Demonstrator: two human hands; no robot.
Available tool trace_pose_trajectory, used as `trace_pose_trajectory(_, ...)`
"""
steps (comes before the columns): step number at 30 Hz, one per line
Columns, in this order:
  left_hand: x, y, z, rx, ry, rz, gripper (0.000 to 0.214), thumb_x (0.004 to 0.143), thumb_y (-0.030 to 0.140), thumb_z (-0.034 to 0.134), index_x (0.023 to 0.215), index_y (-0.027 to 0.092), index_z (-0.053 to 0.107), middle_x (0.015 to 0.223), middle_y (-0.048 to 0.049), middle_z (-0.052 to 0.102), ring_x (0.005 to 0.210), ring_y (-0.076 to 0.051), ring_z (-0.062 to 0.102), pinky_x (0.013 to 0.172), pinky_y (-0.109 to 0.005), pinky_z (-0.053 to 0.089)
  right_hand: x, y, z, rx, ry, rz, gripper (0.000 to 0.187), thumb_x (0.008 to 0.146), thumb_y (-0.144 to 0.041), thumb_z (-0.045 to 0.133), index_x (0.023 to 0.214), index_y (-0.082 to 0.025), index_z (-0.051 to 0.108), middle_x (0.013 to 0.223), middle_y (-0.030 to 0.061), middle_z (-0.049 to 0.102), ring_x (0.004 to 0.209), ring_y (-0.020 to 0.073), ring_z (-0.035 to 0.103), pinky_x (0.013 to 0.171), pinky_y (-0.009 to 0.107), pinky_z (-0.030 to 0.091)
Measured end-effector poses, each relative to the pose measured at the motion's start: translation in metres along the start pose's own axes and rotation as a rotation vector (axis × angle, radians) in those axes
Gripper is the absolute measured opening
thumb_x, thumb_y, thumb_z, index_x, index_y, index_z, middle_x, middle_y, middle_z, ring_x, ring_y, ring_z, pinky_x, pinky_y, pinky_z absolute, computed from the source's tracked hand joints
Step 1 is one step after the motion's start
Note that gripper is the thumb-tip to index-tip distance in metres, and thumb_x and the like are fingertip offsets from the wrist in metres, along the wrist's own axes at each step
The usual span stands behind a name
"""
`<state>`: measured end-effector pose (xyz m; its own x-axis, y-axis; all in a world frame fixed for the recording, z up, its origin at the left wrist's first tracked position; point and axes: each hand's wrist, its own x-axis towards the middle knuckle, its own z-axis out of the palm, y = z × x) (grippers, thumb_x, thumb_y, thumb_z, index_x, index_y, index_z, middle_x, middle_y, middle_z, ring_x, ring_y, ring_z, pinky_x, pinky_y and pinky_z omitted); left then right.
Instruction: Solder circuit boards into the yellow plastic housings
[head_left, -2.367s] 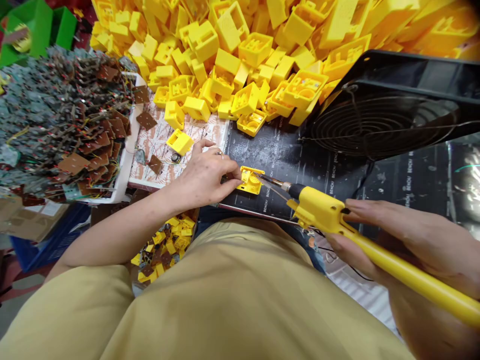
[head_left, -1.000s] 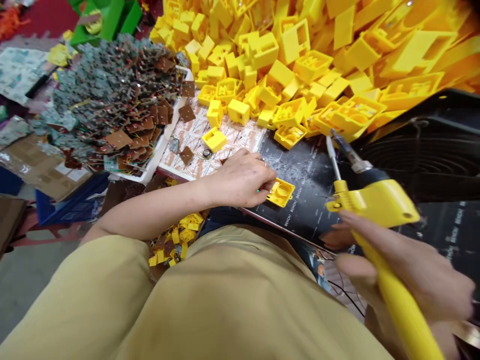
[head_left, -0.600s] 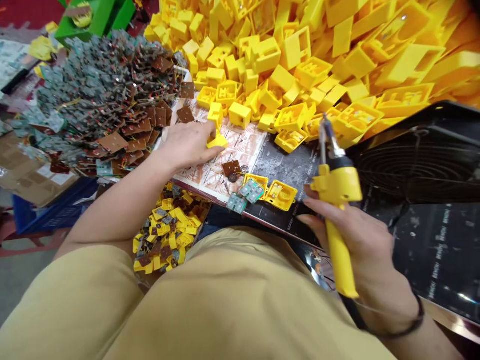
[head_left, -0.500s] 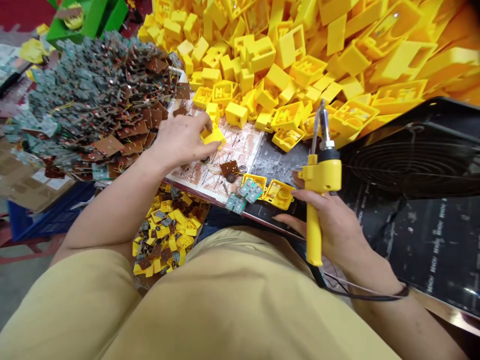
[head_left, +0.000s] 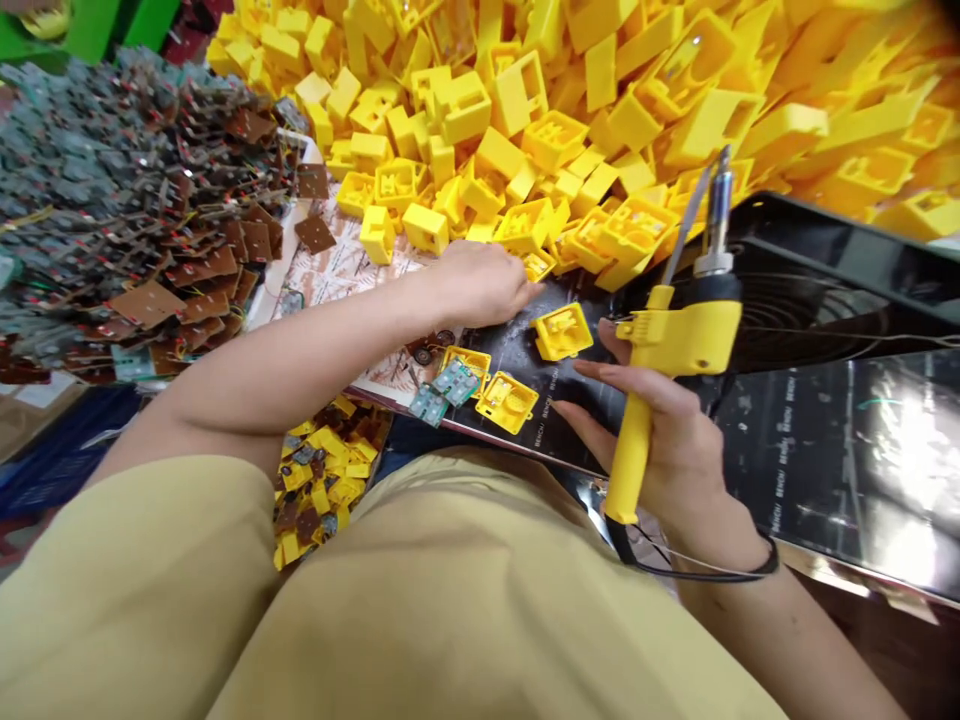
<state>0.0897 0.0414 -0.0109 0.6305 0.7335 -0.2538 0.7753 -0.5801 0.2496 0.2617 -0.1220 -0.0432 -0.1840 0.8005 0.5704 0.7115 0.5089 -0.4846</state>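
The right hand (head_left: 667,430) is grasping a yellow soldering gun (head_left: 679,340) above the black mat (head_left: 817,440); its long axis runs away from the wearer, the tip pointing to the far side, slightly rightward. The left hand (head_left: 484,283), at the mat's far left part, has curled fingers; whether it holds something, I cannot tell. On the mat lie a yellow housing (head_left: 564,332) and, at the near edge, an opened yellow case (head_left: 508,402) with green circuit boards (head_left: 456,382). The mat repeats the printed word "BENCH".
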Motion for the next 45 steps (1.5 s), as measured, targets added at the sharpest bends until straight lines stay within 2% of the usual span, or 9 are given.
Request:
trace_pose_trajectory(6, -0.041, -0.034, -0.022, 0.004, 0.243, 0.003, 0.031, 0.09, 0.045, 0.053, 0.083, 0.022, 0.073, 0.076, -0.0047, 0.068, 0.092, -0.027, 0.067, 0.088, -0.04, 0.047, 0.009, 0.018, -0.005, -0.169, -0.038, -0.038, 0.05, 0.083, -0.025, 0.077, 0.124, -0.021, 0.049, 0.106, 0.0098, 0.07, 0.092, 0.023, 0.071, 0.076, 0.029, 0.059)
trace_pose_trajectory(11, -0.089, -0.067, -0.045, 0.099, 0.217, -0.155, 0.038, 0.092, 0.047, 0.046, 0.094, 0.023, 0.076, 0.09, -0.0061, 0.074, 0.096, -0.025, 0.066, 0.089, -0.038, 0.046, 0.036, 0.026, 0.006, -0.473, -0.108, -0.117, 0.044, 0.093, -0.053, 0.061, 0.117, -0.016, 0.056, 0.09, 0.0114, 0.066, 0.076, 0.0256, 0.067, 0.051, 0.029, 0.043)
trace_pose_trajectory(14, -0.112, -0.075, -0.034, 0.136, 0.137, -0.165, 0.041, 0.094, 0.049, 0.044, 0.096, 0.023, 0.075, 0.099, -0.0056, 0.075, 0.103, -0.026, 0.065, 0.096, -0.04, 0.044, 0.042, 0.028, 0.016, -0.527, -0.157, -0.125, 0.043, 0.096, -0.053, 0.054, 0.117, -0.016, 0.056, 0.089, 0.0121, 0.065, 0.07, 0.0249, 0.063, 0.045, 0.029, 0.033)
trace_pose_trajectory(17, -0.122, -0.076, -0.011, 0.085, 0.118, -0.112, 0.04, 0.092, 0.051, 0.052, 0.105, 0.02, 0.073, 0.116, -0.0084, 0.071, 0.115, -0.03, 0.061, 0.106, -0.049, 0.038, 0.043, 0.025, 0.023, -0.363, -0.17, -0.136, 0.037, 0.096, -0.044, 0.054, 0.122, -0.019, 0.051, 0.095, 0.0096, 0.065, 0.069, 0.0209, 0.063, 0.05, 0.028, 0.042)
trace_pose_trajectory(24, -0.115, -0.081, 0.0, -0.339, 0.2, 0.004, 0.015, 0.081, 0.032, 0.067, 0.085, 0.018, 0.07, 0.096, -0.0043, 0.074, 0.099, -0.021, 0.066, 0.097, -0.039, 0.047, 0.054, 0.016, 0.036, -0.055, -0.262, -0.172, 0.038, 0.093, -0.033, 0.061, 0.127, -0.024, 0.047, 0.1, 0.0038, 0.065, 0.08, 0.019, 0.067, 0.065, 0.026, 0.054)
trace_pose_trajectory(31, -0.094, -0.068, -0.015, -0.709, 0.58, 0.052, 0.015, 0.082, 0.031, 0.069, 0.086, 0.017, 0.065, 0.084, -0.0024, 0.07, 0.071, -0.012, 0.064, 0.068, -0.027, 0.053, 0.048, 0.012, 0.042, -0.095, -0.231, -0.128, 0.038, 0.094, -0.033, 0.062, 0.127, -0.022, 0.047, 0.109, 0.0085, 0.066, 0.09, 0.0229, 0.069, 0.068, 0.03, 0.057)
trace_pose_trajectory(35, -0.08, -0.052, -0.006, -0.592, 0.555, 0.163, 0.008, 0.085, 0.024, 0.065, 0.09, 0.019, 0.068, 0.091, -0.0021, 0.073, 0.085, -0.016, 0.07, 0.079, -0.031, 0.055, 0.041, 0.005, 0.03, -0.025, -0.266, -0.137, 0.043, 0.091, -0.035, 0.067, 0.127, -0.024, 0.047, 0.109, 0.0058, 0.068, 0.086, 0.0196, 0.07, 0.069, 0.028, 0.059)
trace_pose_trajectory(39, -0.074, -0.041, 0.007, -0.646, 0.485, 0.267, 0.01, 0.084, 0.017, 0.063, 0.092, 0.017, 0.07, 0.087, -0.0017, 0.074, 0.08, -0.014, 0.07, 0.077, -0.028, 0.056, 0.044, -0.006, 0.024, 0.08, -0.098, 0.007, 0.049, 0.086, -0.036, 0.074, 0.124, -0.024, 0.047, 0.118, 0.0091, 0.067, 0.101, 0.0236, 0.07, 0.084, 0.034, 0.061)
trace_pose_trajectory(45, -0.074, -0.033, 0.019, -0.677, 0.482, 0.282, 0.016, 0.083, 0.014, 0.063, 0.095, 0.016, 0.073, 0.093, -0.0019, 0.077, 0.084, -0.013, 0.072, 0.082, -0.025, 0.058, 0.053, -0.018, 0.042, 0.131, 0.043, 0.089, 0.029, 0.09, -0.027, 0.068, 0.112, -0.025, 0.05, 0.088, -0.0019, 0.07, 0.074, 0.0162, 0.071, 0.062, 0.026, 0.059)
